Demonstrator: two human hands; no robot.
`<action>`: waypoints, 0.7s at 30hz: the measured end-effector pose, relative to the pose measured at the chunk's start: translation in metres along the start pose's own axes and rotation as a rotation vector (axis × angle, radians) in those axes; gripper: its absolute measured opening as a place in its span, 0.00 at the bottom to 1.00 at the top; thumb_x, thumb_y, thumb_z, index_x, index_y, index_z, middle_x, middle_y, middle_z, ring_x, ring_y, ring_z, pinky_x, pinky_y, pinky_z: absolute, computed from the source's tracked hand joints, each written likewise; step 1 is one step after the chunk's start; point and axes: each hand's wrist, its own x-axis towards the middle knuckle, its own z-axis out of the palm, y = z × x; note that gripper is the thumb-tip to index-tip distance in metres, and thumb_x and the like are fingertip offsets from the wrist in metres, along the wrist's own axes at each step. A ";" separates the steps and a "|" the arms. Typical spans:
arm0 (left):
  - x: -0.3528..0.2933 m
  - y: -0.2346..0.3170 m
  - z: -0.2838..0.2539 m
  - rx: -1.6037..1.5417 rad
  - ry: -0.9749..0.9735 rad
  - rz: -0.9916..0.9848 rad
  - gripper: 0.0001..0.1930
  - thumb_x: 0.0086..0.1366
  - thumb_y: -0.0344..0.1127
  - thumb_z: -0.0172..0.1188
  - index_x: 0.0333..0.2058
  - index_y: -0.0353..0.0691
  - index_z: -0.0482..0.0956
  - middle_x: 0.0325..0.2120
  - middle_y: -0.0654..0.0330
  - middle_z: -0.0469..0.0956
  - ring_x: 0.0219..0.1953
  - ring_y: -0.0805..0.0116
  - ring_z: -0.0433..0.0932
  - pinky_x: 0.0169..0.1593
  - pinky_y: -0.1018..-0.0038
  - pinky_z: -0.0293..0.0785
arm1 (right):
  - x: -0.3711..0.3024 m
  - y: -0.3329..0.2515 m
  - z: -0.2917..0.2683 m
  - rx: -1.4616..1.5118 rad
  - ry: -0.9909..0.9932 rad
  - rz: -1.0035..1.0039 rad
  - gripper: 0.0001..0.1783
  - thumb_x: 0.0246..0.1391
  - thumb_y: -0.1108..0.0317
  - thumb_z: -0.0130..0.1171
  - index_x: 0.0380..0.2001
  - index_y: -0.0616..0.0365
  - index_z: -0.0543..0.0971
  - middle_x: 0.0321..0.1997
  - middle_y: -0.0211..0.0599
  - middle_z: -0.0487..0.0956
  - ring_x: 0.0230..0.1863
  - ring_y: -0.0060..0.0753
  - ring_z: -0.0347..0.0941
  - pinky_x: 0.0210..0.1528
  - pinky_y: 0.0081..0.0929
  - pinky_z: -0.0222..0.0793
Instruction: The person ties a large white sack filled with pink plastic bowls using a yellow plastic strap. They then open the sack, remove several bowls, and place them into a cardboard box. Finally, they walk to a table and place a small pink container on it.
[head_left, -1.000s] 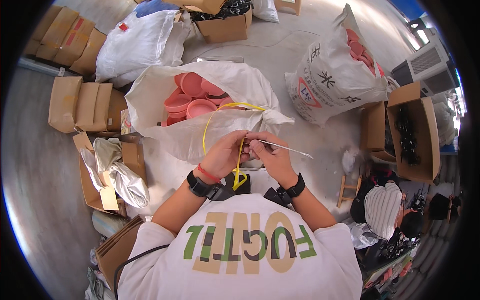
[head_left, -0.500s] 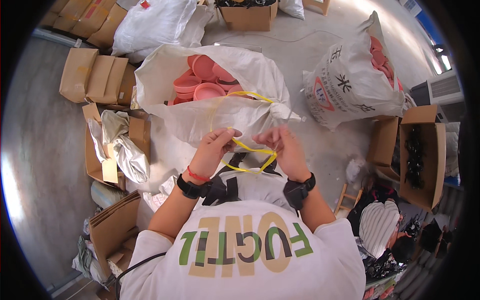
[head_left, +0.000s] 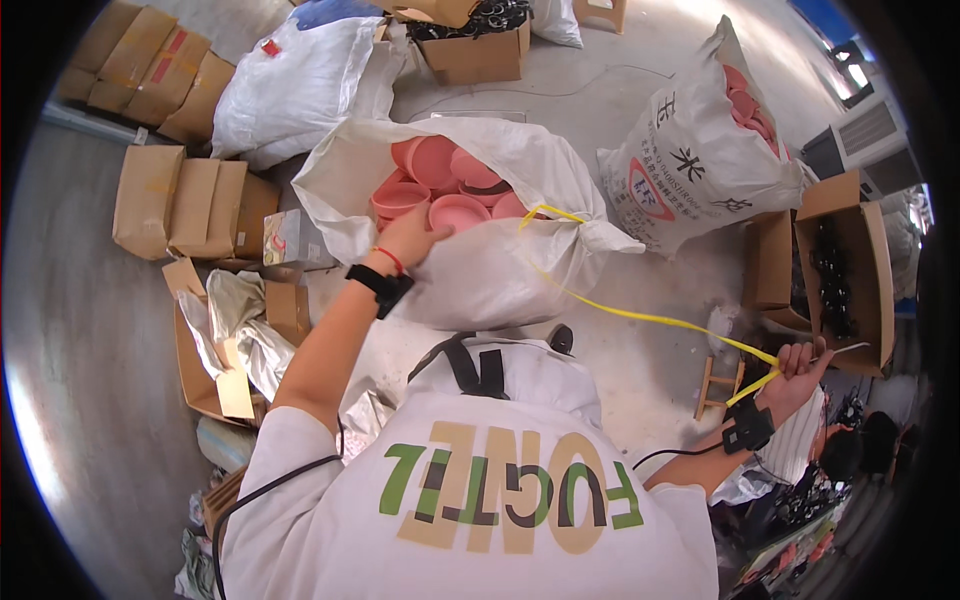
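In the head view, the only one I have, I see the two hands well apart. The left hand [head_left: 412, 240] is at the near edge of the open white sack [head_left: 480, 285], just beside the pink bowls [head_left: 460, 213] heaped in its mouth; its fingers overlap the edge, but I cannot tell whether they are clamped on it. Far out to the right, I see the right hand [head_left: 795, 375] with its fingers closed around a yellow strap [head_left: 650, 317], and a thin pale rod [head_left: 852, 347] sticks out past them to the right. I can follow the strap from that hand leftward, stretched slantwise above the floor, to the gathered right side of the sack, where it loops; part of it there is blurred.

The sack lies in the middle of my scene, beyond the person's knees. Far right of it I see a second sack [head_left: 665, 170], standing, with more pink pieces at its top. Cardboard boxes [head_left: 148, 200] stand on the left, and an open box [head_left: 865, 225] holding black things [head_left: 832, 290] is on the right, just beyond the right hand.
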 end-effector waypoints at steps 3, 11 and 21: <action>0.006 0.006 0.013 -0.121 -0.017 0.404 0.31 0.53 0.43 0.57 0.54 0.37 0.59 0.42 0.43 0.69 0.43 0.50 0.71 0.47 0.67 0.66 | -0.045 0.022 -0.001 -0.021 0.152 -0.055 0.15 0.59 0.57 0.43 0.32 0.58 0.69 0.11 0.22 0.48 0.12 0.14 0.39 0.15 0.16 0.38; 0.054 0.002 -0.010 0.026 0.255 0.500 0.11 0.57 0.35 0.53 0.37 0.38 0.76 0.32 0.49 0.69 0.34 0.51 0.71 0.40 0.67 0.68 | -0.152 0.055 0.024 -0.104 0.407 -0.174 0.15 0.61 0.57 0.40 0.31 0.58 0.67 0.12 0.22 0.47 0.12 0.15 0.39 0.15 0.17 0.39; 0.044 -0.018 -0.011 -0.713 0.149 0.499 0.12 0.59 0.30 0.50 0.41 0.34 0.74 0.32 0.52 0.75 0.33 0.59 0.74 0.39 0.71 0.70 | -0.199 0.022 0.011 -0.098 0.441 -0.353 0.15 0.60 0.58 0.41 0.31 0.59 0.67 0.12 0.21 0.48 0.12 0.14 0.40 0.15 0.16 0.39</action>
